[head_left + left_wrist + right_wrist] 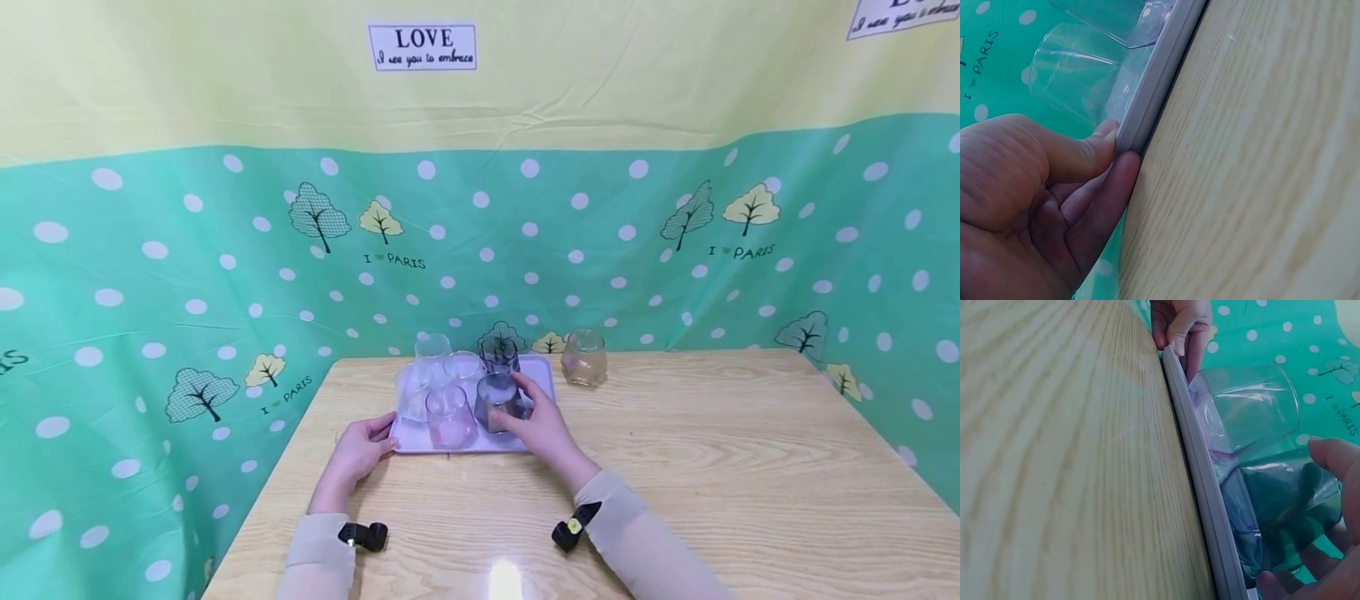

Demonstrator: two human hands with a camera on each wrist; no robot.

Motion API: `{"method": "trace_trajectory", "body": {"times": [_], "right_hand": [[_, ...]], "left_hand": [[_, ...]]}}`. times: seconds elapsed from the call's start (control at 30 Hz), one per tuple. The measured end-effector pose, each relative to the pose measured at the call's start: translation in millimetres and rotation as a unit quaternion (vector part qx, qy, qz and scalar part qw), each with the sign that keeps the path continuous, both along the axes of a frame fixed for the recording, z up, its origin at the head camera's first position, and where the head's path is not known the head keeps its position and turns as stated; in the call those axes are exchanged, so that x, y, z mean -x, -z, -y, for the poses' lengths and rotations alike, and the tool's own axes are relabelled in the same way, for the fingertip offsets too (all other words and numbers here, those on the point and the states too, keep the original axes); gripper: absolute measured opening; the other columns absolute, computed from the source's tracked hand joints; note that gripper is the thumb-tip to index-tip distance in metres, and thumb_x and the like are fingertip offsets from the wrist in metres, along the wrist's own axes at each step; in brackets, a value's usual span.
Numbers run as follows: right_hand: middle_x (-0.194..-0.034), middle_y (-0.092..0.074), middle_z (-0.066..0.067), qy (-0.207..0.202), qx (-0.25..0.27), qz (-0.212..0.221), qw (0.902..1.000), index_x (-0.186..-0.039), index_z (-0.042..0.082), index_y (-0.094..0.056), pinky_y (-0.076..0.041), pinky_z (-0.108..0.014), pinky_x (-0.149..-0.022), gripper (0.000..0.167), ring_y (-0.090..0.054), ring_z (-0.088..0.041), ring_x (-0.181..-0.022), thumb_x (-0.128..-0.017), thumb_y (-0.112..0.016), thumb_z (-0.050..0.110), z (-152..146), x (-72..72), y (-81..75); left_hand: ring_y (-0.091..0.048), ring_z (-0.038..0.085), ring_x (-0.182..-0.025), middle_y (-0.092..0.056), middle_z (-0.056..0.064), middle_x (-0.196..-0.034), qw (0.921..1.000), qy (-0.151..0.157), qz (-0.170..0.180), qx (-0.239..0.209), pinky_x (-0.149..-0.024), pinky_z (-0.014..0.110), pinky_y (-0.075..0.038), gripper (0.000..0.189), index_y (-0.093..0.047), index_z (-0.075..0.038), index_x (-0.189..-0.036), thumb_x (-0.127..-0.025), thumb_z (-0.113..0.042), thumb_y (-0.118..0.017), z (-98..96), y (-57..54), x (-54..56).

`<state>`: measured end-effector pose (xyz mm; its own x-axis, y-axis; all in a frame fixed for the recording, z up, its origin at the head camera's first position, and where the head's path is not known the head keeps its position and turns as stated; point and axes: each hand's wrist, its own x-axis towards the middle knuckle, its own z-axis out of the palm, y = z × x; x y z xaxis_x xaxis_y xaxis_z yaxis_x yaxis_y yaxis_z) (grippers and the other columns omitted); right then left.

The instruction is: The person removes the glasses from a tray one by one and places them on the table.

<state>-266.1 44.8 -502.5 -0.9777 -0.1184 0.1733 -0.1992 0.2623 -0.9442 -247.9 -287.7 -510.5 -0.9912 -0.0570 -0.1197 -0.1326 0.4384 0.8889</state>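
Observation:
A pale lilac tray [542,372] holds several glasses. My left hand [360,450] pinches its near left corner, thumb on the rim [1150,94] and a finger at the outer side. My right hand [546,427] grips a smoky grey glass [489,410] at the tray's front right, thumb and fingers on opposite sides of it. In the right wrist view this grey glass [1272,506] stands on the tray beside a clear glass [1250,406]. That clear, pink-tinted glass [450,422] is just left of it, and a dark glass [498,352] stands behind.
More clear glasses fill the tray's left and back, among them one clear glass [432,352] at the back left. An amber-tinted glass [585,360] stands on the wooden table [712,467] right of the tray. A green dotted curtain [525,275] hangs behind the table.

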Motion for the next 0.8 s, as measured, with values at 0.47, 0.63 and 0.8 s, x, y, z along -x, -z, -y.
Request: {"method": "trace_trajectory", "body": {"times": [0.47, 0.63, 0.8], "right_hand": [[-0.165, -0.045, -0.021, 0.001, 0.001, 0.004, 1.0, -0.165, 0.012, -0.04, -0.037, -0.058, -0.123, 0.093, -0.043, -0.042, -0.149, -0.088, -0.09, 0.026, 4.9, 1.2, -0.3], [-0.163, -0.045, -0.022, 0.004, -0.007, 0.005, 1.0, -0.165, 0.013, -0.041, -0.035, -0.058, -0.124, 0.094, -0.042, -0.042, -0.15, -0.087, -0.091, 0.028, 4.9, 3.3, 0.6], [-0.161, -0.046, -0.023, 0.008, -0.032, 0.004, 0.9995, -0.162, 0.012, -0.045, -0.031, -0.063, -0.124, 0.091, -0.042, -0.044, -0.149, -0.086, -0.091, 0.034, 4.7, 2.9, 4.7]], "left_hand": [[-0.057, 0.041, -0.137, -0.05, 0.029, -0.153, 1.0, 0.001, -0.004, -0.007, -0.089, 0.035, -0.064, 0.055, -0.05, 0.009, -0.153, -0.1, 0.009, -0.066, -0.7, 0.6, 2.4], [-0.059, 0.041, -0.136, -0.052, 0.029, -0.152, 1.0, 0.0, -0.005, -0.003, -0.089, 0.034, -0.064, 0.055, -0.052, 0.008, -0.152, -0.1, 0.009, -0.067, -0.9, 0.2, 3.0], [-0.058, 0.04, -0.137, -0.051, 0.027, -0.154, 1.0, -0.005, -0.001, -0.006, -0.089, 0.032, -0.064, 0.056, -0.051, 0.007, -0.153, -0.099, 0.009, -0.067, 0.0, 1.9, 1.1]]}}
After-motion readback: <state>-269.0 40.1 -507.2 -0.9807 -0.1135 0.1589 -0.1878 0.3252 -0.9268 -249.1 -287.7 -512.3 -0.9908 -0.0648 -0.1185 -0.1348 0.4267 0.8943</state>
